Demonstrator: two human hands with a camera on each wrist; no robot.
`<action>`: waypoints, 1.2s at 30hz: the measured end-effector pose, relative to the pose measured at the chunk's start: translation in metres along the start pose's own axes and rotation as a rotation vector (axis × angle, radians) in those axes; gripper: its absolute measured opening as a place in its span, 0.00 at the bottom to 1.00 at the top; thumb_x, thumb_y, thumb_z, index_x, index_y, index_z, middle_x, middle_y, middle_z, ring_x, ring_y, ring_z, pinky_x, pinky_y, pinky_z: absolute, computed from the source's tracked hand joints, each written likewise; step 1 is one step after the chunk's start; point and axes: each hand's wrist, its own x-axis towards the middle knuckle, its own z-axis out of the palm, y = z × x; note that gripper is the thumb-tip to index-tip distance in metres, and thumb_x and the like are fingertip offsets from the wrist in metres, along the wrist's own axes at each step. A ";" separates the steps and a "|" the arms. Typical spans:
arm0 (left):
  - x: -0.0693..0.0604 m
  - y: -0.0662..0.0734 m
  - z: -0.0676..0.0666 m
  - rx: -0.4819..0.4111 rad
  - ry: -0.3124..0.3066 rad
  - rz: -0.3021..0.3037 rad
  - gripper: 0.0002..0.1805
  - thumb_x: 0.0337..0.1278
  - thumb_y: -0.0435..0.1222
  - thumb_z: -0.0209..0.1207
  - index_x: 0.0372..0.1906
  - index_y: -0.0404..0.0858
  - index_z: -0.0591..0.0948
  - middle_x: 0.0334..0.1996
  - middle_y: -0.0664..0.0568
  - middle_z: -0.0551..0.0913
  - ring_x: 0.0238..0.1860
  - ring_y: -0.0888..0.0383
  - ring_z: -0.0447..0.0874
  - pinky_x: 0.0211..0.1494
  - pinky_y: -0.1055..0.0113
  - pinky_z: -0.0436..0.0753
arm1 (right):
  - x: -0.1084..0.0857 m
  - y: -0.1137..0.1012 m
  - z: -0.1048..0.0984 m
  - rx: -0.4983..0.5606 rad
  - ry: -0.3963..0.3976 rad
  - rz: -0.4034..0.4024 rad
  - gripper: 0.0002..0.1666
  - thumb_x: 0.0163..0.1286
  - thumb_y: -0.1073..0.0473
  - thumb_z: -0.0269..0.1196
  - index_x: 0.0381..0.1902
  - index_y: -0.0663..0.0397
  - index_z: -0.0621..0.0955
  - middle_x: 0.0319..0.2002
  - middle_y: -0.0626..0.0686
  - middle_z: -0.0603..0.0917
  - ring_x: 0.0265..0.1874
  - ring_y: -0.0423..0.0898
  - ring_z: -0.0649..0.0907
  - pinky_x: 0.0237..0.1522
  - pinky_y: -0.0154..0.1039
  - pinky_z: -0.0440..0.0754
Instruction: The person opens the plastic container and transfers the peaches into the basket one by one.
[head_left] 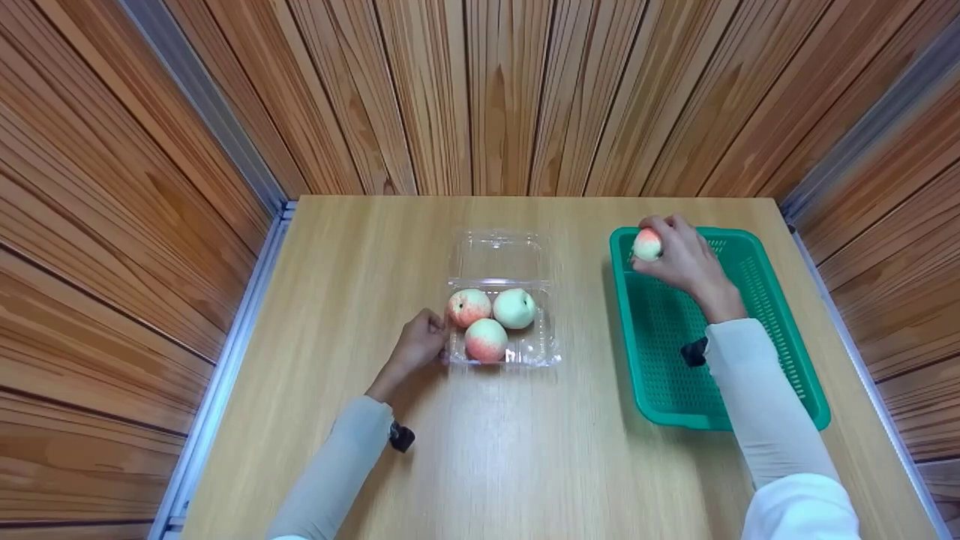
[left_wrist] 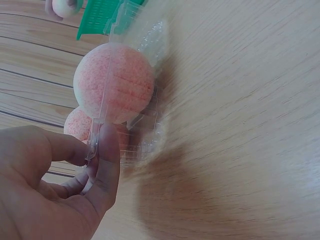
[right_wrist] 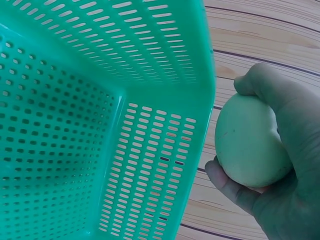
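My right hand [head_left: 681,259] grips a pale peach [right_wrist: 252,140] with a pink blush, above the far left corner of the green basket [head_left: 628,337]. With thumb and fingers, my left hand [head_left: 420,337] pinches the left edge of a clear plastic clamshell box [head_left: 536,349], whose lid [head_left: 499,255] lies folded back. Three peaches sit in the box: a red-speckled one [head_left: 469,307] at back left, a paler one [head_left: 514,308] at back right and a two-tone one [head_left: 486,340] in front. The left wrist view shows the pinched rim [left_wrist: 95,140] closely.
The basket's slotted floor [right_wrist: 45,150] shows bare in the right wrist view. Under everything is a light wooden table [head_left: 337,300], with wood-panelled walls [head_left: 495,97] at the back and both sides. Metal rails [head_left: 225,360] run along the table's sides.
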 end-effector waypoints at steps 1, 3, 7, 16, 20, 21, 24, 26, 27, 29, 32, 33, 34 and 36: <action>0.000 0.000 0.000 0.000 0.000 0.001 0.08 0.76 0.34 0.60 0.41 0.34 0.73 0.24 0.50 0.77 0.21 0.57 0.81 0.22 0.73 0.74 | 0.000 0.000 0.000 0.001 -0.005 0.001 0.35 0.66 0.53 0.71 0.70 0.54 0.75 0.59 0.67 0.75 0.49 0.65 0.78 0.47 0.67 0.82; -0.001 0.000 0.000 0.001 0.002 0.005 0.08 0.76 0.34 0.60 0.41 0.34 0.73 0.24 0.50 0.77 0.21 0.57 0.81 0.22 0.73 0.74 | -0.001 0.001 0.001 0.002 -0.014 0.005 0.36 0.67 0.53 0.71 0.70 0.54 0.75 0.59 0.67 0.74 0.49 0.65 0.78 0.47 0.67 0.82; -0.001 0.000 0.000 0.003 0.004 0.012 0.08 0.75 0.33 0.60 0.41 0.34 0.73 0.24 0.50 0.78 0.21 0.57 0.81 0.22 0.72 0.74 | -0.002 0.003 0.002 0.005 -0.021 0.006 0.36 0.67 0.52 0.71 0.71 0.54 0.74 0.59 0.67 0.74 0.50 0.65 0.77 0.48 0.68 0.81; 0.000 0.000 0.000 -0.009 0.005 0.018 0.09 0.75 0.34 0.61 0.40 0.35 0.73 0.23 0.51 0.76 0.21 0.55 0.82 0.24 0.68 0.79 | -0.002 0.007 0.004 -0.001 -0.029 0.007 0.37 0.67 0.52 0.71 0.71 0.55 0.74 0.59 0.68 0.74 0.50 0.66 0.77 0.48 0.67 0.81; -0.001 0.000 0.000 -0.023 -0.003 0.018 0.08 0.75 0.33 0.60 0.40 0.35 0.73 0.23 0.52 0.76 0.20 0.56 0.81 0.24 0.67 0.80 | -0.002 0.008 0.006 -0.009 -0.043 0.010 0.37 0.67 0.52 0.71 0.71 0.55 0.74 0.60 0.68 0.74 0.51 0.66 0.77 0.49 0.67 0.81; -0.001 0.000 0.000 -0.026 -0.004 0.017 0.08 0.75 0.33 0.60 0.40 0.35 0.73 0.23 0.52 0.76 0.20 0.57 0.81 0.24 0.67 0.80 | -0.003 0.009 0.007 -0.010 -0.044 0.012 0.37 0.67 0.52 0.71 0.71 0.55 0.74 0.61 0.68 0.74 0.51 0.66 0.77 0.49 0.67 0.81; -0.001 -0.001 0.000 -0.012 -0.004 0.027 0.07 0.74 0.32 0.60 0.40 0.34 0.73 0.23 0.52 0.76 0.21 0.58 0.80 0.24 0.69 0.79 | -0.002 0.010 0.010 -0.011 -0.045 0.011 0.36 0.67 0.52 0.71 0.70 0.55 0.74 0.61 0.68 0.74 0.51 0.66 0.77 0.49 0.67 0.81; -0.001 -0.001 0.000 0.005 0.000 0.034 0.07 0.73 0.31 0.60 0.40 0.34 0.73 0.23 0.53 0.76 0.21 0.59 0.80 0.23 0.71 0.77 | -0.002 0.011 0.011 -0.006 -0.042 0.009 0.36 0.67 0.53 0.71 0.70 0.55 0.75 0.62 0.69 0.74 0.52 0.67 0.77 0.49 0.68 0.81; 0.000 -0.001 0.000 0.011 0.002 0.037 0.06 0.73 0.31 0.60 0.40 0.34 0.73 0.24 0.53 0.76 0.22 0.59 0.80 0.23 0.72 0.76 | -0.002 0.012 0.012 -0.003 -0.039 0.009 0.35 0.67 0.53 0.71 0.69 0.55 0.75 0.62 0.69 0.74 0.52 0.67 0.77 0.49 0.68 0.81; 0.000 -0.001 0.000 0.028 0.007 0.041 0.06 0.72 0.31 0.60 0.40 0.34 0.73 0.24 0.53 0.76 0.22 0.60 0.79 0.23 0.74 0.74 | -0.003 0.013 0.013 0.001 -0.034 0.011 0.35 0.66 0.53 0.71 0.69 0.55 0.76 0.62 0.68 0.75 0.51 0.67 0.78 0.48 0.67 0.81; -0.001 0.000 0.000 0.018 0.005 0.029 0.07 0.73 0.31 0.60 0.41 0.34 0.74 0.24 0.53 0.76 0.22 0.59 0.79 0.22 0.74 0.74 | -0.004 0.013 0.013 0.002 -0.035 0.009 0.35 0.66 0.54 0.71 0.68 0.55 0.76 0.60 0.68 0.75 0.50 0.66 0.77 0.46 0.66 0.81; -0.001 0.000 0.000 0.015 0.005 0.026 0.07 0.73 0.32 0.60 0.41 0.34 0.74 0.24 0.53 0.76 0.22 0.59 0.79 0.22 0.74 0.74 | -0.004 0.013 0.014 0.003 -0.036 0.013 0.35 0.66 0.53 0.71 0.68 0.55 0.76 0.60 0.67 0.75 0.50 0.65 0.77 0.46 0.66 0.81; -0.001 0.000 0.000 0.013 0.006 0.022 0.07 0.74 0.32 0.60 0.41 0.34 0.74 0.24 0.53 0.75 0.22 0.59 0.79 0.22 0.73 0.75 | -0.004 0.014 0.014 0.003 -0.038 0.014 0.35 0.66 0.53 0.71 0.68 0.55 0.76 0.59 0.67 0.75 0.49 0.65 0.77 0.46 0.65 0.81; -0.001 0.001 0.000 0.005 0.005 0.017 0.07 0.74 0.32 0.60 0.41 0.34 0.73 0.23 0.53 0.76 0.21 0.59 0.79 0.22 0.73 0.76 | -0.005 0.014 0.015 0.006 -0.047 0.016 0.35 0.66 0.54 0.71 0.69 0.56 0.76 0.59 0.67 0.74 0.49 0.65 0.77 0.45 0.65 0.81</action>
